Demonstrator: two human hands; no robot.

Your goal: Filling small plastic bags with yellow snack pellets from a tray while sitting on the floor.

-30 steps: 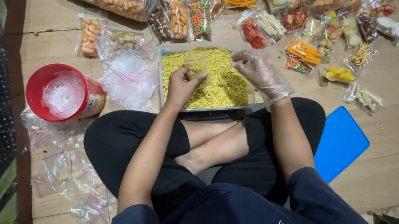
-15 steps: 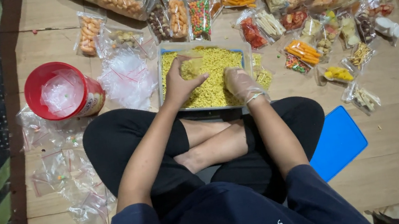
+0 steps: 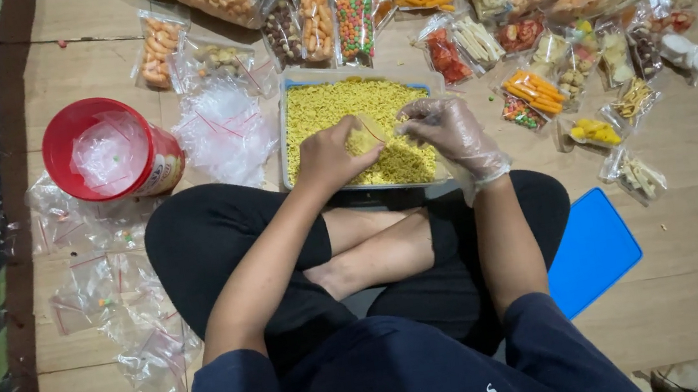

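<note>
I sit cross-legged on a wooden floor with a clear tray [image 3: 285, 113] of small yellow snack pieces [image 3: 326, 103] before my knees. My left hand [image 3: 329, 155] is bare and grips a small clear zip bag [image 3: 366, 134] partly filled with the yellow snack, over the tray's near half. My right hand [image 3: 450, 130] wears a thin clear plastic glove and pinches at the bag's mouth, fingers touching the bag from the right.
A red tub [image 3: 107, 149] holding clear bags stands at left, beside a pile of loose bags [image 3: 221, 132]. Empty zip bags [image 3: 122, 313] litter the left floor. Filled snack packets [image 3: 536, 90] spread to the right and back. A blue lid [image 3: 592, 247] lies by my right knee.
Both hands drew together over the tray's near half. The left hand now holds a small bag with yellow snack in it, and the gloved right hand has come to the bag's mouth.
</note>
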